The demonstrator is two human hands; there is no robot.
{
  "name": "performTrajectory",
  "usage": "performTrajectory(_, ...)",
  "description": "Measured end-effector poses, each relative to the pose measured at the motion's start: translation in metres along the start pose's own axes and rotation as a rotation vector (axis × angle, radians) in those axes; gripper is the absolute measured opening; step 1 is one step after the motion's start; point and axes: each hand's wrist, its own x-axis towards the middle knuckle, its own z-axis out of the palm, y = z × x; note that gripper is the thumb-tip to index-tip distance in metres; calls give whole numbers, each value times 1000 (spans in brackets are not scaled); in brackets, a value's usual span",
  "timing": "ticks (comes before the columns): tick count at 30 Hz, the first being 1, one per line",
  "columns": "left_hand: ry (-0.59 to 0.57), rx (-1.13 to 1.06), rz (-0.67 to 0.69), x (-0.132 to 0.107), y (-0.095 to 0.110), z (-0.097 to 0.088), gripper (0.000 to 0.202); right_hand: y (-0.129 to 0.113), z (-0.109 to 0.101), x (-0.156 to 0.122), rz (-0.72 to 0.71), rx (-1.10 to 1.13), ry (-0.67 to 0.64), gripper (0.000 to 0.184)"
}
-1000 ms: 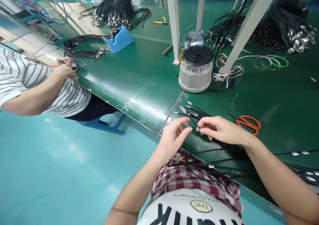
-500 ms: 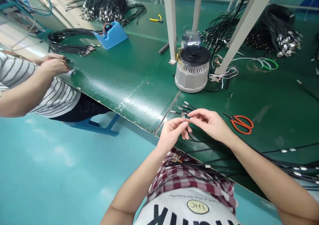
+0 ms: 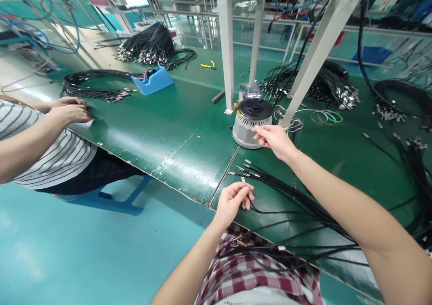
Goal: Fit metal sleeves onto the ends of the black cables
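My left hand (image 3: 232, 200) is closed in a pinch on a thin black cable whose metal end (image 3: 243, 180) sticks up above my fingers, near the front edge of the green table (image 3: 175, 129). My right hand (image 3: 274, 139) reaches forward beside the round grey machine (image 3: 251, 121), its fingers close together; I cannot make out anything in them. Several black cables with metal tips (image 3: 270, 181) lie fanned out on the table between my two hands and run back over my lap.
A person in a striped shirt (image 3: 40, 147) works at the table's left end, hands (image 3: 69, 110) on the surface. A blue tape dispenser (image 3: 152, 79), yellow pliers (image 3: 207, 65), cable heaps (image 3: 148, 46) and white frame posts (image 3: 226, 48) stand further back.
My right hand has let go of the cable end and moved forward to the grey machine. My left hand keeps the cable. The view has tilted up.
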Motion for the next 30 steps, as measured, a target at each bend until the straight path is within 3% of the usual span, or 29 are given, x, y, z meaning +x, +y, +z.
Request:
performTrajectory(5,19,-4,11,-2,2,1,35,-12,43,19,211,257,-49,38)
performTrajectory(8,8,-12,13,-2,3,0,34,-18,57,31,304,417,-68,43)
performTrajectory(20,-21,-59,-6,-1,0,-3,33,-17,62,46,347,629,-93,11)
performTrajectory(26,-5,-52,-21,-2,5,-2,37,-25,62,13,320,601,-280,14)
performTrajectory(29,-4,-63,-18,-4,6,-2,37,-18,55,-23,229,397,-401,24)
performTrajectory(30,-4,-67,-13,-4,6,-2,37,-13,50,-35,159,227,-454,30)
